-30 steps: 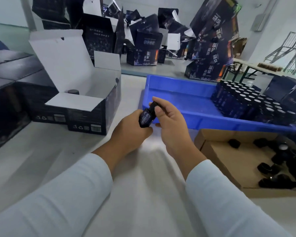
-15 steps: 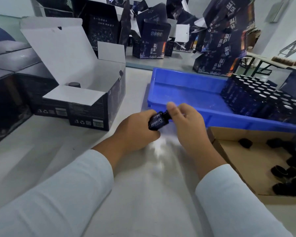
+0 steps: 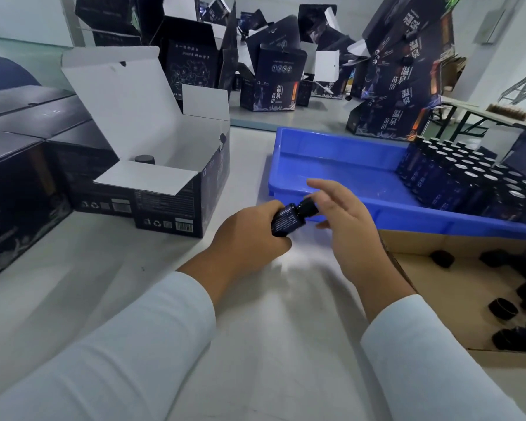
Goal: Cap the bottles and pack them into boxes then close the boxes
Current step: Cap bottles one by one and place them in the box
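A small dark labelled bottle [image 3: 287,219] (black cap [image 3: 308,207] on) is lying tilted, gripped in the left hand [image 3: 249,235]; the right hand [image 3: 345,220] is hovering loosely spread at the cap.

A packing station in a small workshop or warehouse.

A long white worktable [image 3: 73,268] carries a blue plastic tray [image 3: 331,153] filled at one end with rows of identical dark bottles [image 3: 468,180], a brown carton of loose black caps [image 3: 498,308], and an open printed box [image 3: 170,189] beside closed ones [image 3: 19,165]. Farther back, many empty dark retail boxes [image 3: 271,83] with the same printing are piled loosely, and folding tables [image 3: 474,117] stand by a plain wall.
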